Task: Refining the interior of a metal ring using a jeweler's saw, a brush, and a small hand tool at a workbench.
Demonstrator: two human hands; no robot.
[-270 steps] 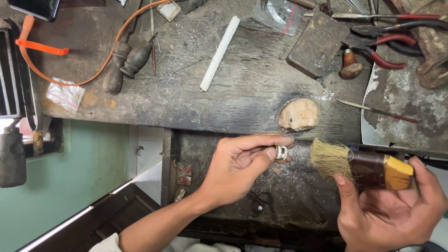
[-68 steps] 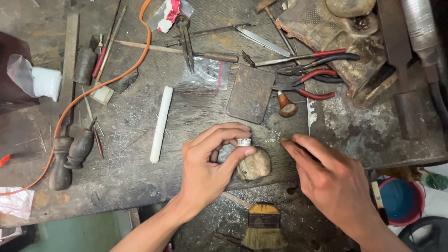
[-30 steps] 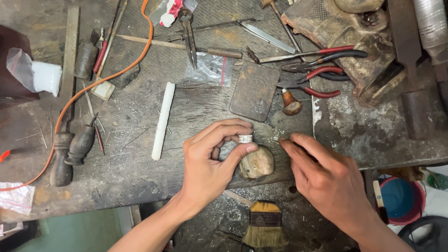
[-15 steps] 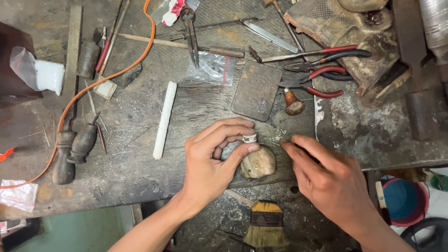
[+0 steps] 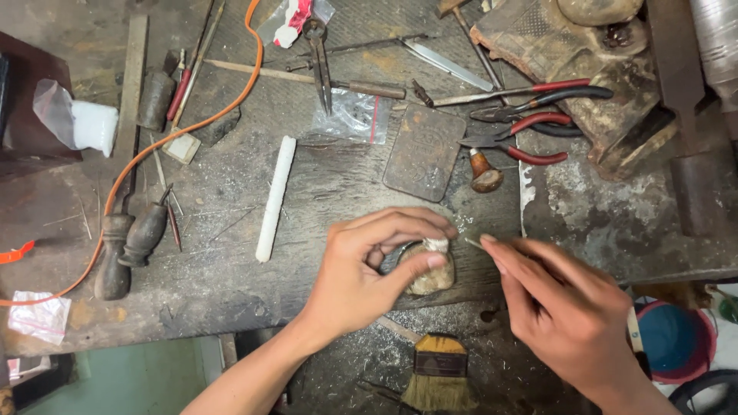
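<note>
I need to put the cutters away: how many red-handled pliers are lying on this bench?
2: both red-handled pliers lie right of centre, one above, the other just below it, their handles crossing. More may hide under clutter.

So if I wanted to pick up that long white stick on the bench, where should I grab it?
Probably around the middle of the white stick, coming straight down from above. It lies flat and nearly upright in the picture, with bare bench on both long sides, so fingers could pinch it across its narrow width without bumping the dark-handled tools to its left.

Your counter (image 5: pixel 231 277) is rough, scarred matt wood; the pliers (image 5: pixel 523 134) are dull metal with glossy red plastic grips, and the brush (image 5: pixel 437 369) is wood-handled with straw-like bristles.
</note>
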